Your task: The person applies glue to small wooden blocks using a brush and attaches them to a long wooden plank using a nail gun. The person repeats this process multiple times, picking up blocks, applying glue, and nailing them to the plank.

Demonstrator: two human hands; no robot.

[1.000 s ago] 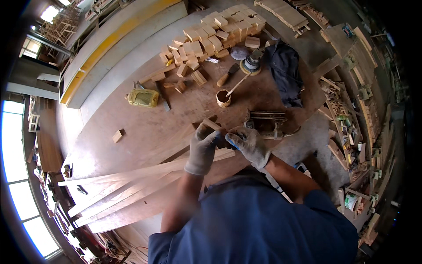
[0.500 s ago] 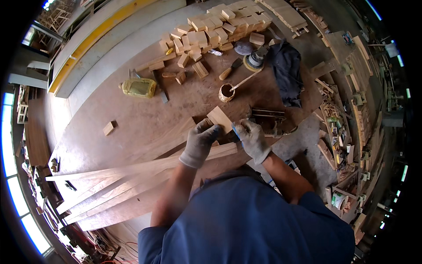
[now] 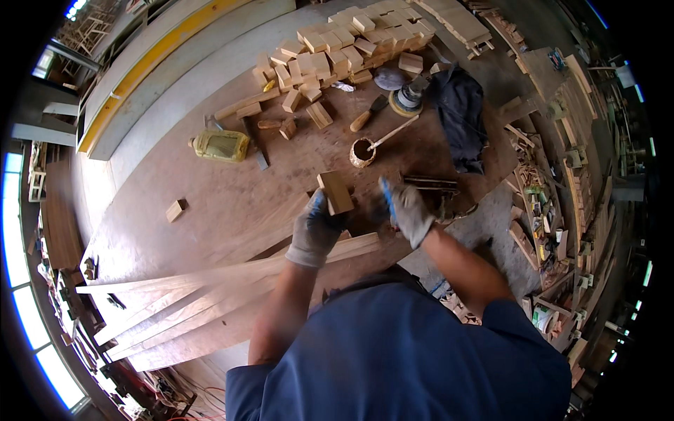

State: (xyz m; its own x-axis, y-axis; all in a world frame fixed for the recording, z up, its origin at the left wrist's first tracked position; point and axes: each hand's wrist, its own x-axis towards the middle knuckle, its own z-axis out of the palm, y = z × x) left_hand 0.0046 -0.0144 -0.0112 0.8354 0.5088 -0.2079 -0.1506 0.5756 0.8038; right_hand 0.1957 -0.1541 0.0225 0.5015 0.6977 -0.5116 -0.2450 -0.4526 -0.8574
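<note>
Both my hands wear grey work gloves with blue patches on the fingers. My left hand (image 3: 314, 230) grips a small rectangular wooden block (image 3: 335, 192), raised above the brown worktable (image 3: 239, 200) and tilted. To its right is my right hand (image 3: 408, 212), apart from the block, its fingers stretched out and slightly blurred, with nothing visible in them. Beyond the hands stands a small pot (image 3: 361, 152) with a stick (image 3: 394, 133) leaning out of it. Long wooden boards (image 3: 232, 275) lie beside and under my left forearm.
A large pile of wooden blocks (image 3: 337, 52) lines the table's far side. Nearer are a yellowish plastic bottle (image 3: 219, 146), a hammer (image 3: 254, 144), a wood-handled scraper (image 3: 366, 115), a sander (image 3: 407, 97) and a dark cloth (image 3: 458, 119). One loose block (image 3: 175, 210) lies at left.
My right hand has let go of the block and opened, moving slightly right. The block has turned in my left hand and now shows its broad face and an end.
</note>
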